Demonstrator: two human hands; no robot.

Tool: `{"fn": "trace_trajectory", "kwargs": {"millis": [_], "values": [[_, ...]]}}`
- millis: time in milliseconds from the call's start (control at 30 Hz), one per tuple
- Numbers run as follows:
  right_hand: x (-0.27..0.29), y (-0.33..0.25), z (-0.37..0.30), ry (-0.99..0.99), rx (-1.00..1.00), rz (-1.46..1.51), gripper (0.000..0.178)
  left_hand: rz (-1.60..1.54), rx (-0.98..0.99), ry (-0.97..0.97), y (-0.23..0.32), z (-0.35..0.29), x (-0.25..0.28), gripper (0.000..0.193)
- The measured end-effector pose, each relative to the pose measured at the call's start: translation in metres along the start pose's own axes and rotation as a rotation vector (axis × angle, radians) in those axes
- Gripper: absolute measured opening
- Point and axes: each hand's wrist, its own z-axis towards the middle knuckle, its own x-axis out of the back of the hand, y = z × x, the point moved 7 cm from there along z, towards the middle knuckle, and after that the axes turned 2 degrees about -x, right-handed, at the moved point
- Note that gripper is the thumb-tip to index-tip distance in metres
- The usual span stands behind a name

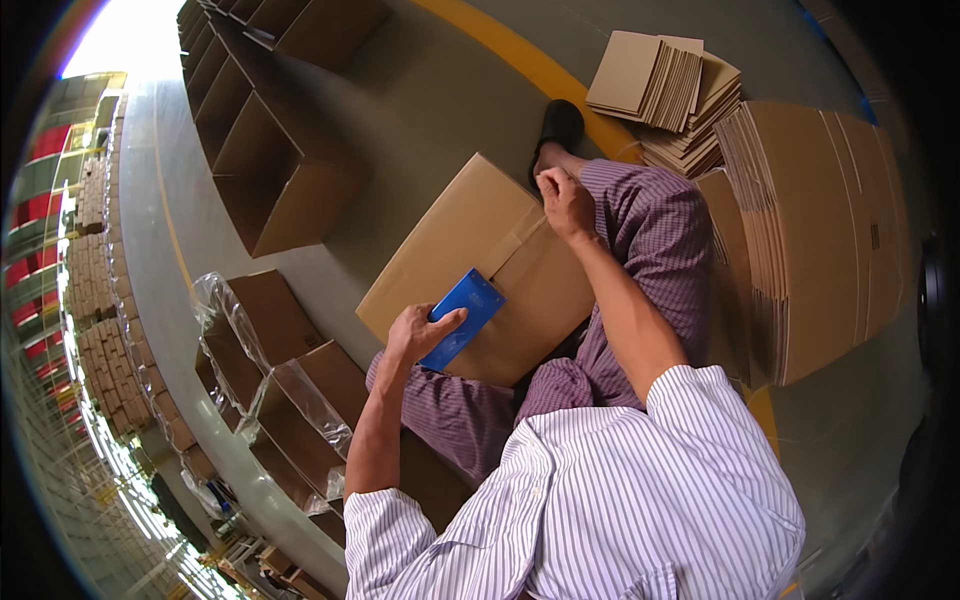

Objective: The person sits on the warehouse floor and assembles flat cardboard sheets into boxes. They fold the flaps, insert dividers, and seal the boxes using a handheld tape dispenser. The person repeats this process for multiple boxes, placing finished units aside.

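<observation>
A brown cardboard carton point(440, 240) lies tilted across my lap and legs. My left hand point(412, 334) grips a flat, blue, rectangular piece point(465, 318) that rests on the carton's face, thumb on top and fingers curled behind its edge. A strip of packing tape point(520, 245) runs along the carton's seam from near the blue piece toward the right edge. At that edge, beside my knee, my right hand point(568, 206) is closed with fingertips pinched together. What it holds, if anything, is too small to make out.
Open cartons point(265, 150) stand in rows at the upper left. More cartons with clear plastic film point(310, 400) are at my left. On my right lean bundled flat cartons point(825, 230); cardboard sheets point(645, 80) are stacked beyond. A yellow line point(500, 45) crosses the floor.
</observation>
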Motion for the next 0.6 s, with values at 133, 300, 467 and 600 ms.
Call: {"fn": "trace_trajectory", "kwargs": {"millis": [133,300,467,600], "values": [[-0.032,-0.041,-0.01,-0.076,0.144,-0.12,0.044,0.01,-0.001,0.0,0.005,-0.003,-0.001,0.064],[-0.048,-0.072,-0.029,-0.052,0.386,-0.468,0.057,0.033,-0.022,0.033,0.0,-0.002,-0.001,0.065],[-0.08,-0.079,-0.045,-0.236,0.377,-0.621,0.062,0.023,-0.063,0.037,0.001,-0.001,-0.002,0.067],[-0.082,-0.078,-0.046,-0.223,0.388,-0.637,0.062,0.013,-0.161,0.085,0.004,-0.005,-0.002,0.07]]}}
